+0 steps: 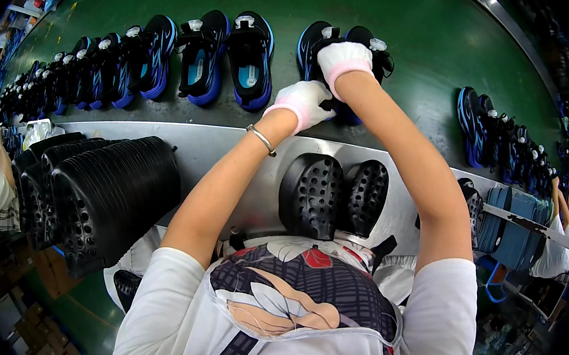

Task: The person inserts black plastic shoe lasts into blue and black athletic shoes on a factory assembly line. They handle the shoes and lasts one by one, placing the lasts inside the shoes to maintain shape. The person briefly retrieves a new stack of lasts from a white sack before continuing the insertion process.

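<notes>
Both my hands wear white gloves with pink cuffs and are at a pair of black running shoes with blue soles on the green conveyor belt. My left hand (305, 103) is at the heel end, its fingers curled around the dark heel of a shoe. Above the shoe's upper lies my right hand (346, 59), bent over the tongue area; its fingertips are mostly hidden. The left shoe of this pair (309, 46) shows its toe beyond my gloves. The right shoe (361, 38) has a white tag or wad at its laces and is largely covered by my hand and forearm.
Another pair of shoes (249, 78) stands left of my hands, heading a long row. More shoes (469, 127) line the belt at right. Black perforated plastic shoe inserts (310, 197) lie on the metal ledge (252, 154) before me. A big insert stack (119, 189) is at left, blue-grey sheets (509, 223) at right.
</notes>
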Available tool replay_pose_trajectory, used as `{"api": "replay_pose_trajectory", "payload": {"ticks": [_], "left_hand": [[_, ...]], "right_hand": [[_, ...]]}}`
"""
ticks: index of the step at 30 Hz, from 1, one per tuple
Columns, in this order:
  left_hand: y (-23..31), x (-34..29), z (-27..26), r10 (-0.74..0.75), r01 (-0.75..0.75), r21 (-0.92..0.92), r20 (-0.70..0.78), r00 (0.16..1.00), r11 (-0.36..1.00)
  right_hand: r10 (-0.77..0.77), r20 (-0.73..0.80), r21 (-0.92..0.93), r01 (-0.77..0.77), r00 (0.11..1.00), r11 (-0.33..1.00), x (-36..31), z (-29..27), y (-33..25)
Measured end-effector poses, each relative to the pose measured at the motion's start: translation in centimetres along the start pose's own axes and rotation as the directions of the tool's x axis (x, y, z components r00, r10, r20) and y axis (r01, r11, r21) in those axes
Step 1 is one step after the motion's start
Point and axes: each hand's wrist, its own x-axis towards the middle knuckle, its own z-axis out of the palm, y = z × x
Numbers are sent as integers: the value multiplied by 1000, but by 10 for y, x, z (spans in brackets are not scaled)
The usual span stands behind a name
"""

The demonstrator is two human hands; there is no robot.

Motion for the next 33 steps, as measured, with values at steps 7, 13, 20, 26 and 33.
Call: {"api": "replay_pose_trajectory", "payload": {"ticks": [7, 13, 20, 26, 33], "left_hand": [[4, 3, 1, -25, 25, 25, 1, 1000, 999], [-1, 3, 3, -52, 61, 69, -126, 991, 996], [12, -30, -18, 66, -44, 93, -249, 966, 995], [40, -50, -26, 130, -107, 89, -306, 943, 990], [71, -79, -50, 209, -211, 19, -243, 947, 977]], "right_hand": [[7, -132, 110, 8, 991, 994, 9, 22, 16], [-110, -306, 475, 251, 946, 843, -119, 21, 33], [-148, -380, 379, 299, 913, 876, -250, 63, 24], [-132, -493, 364, 342, 860, 866, -252, 92, 16], [-84, -482, 480, 343, 872, 808, -269, 59, 31]]}}
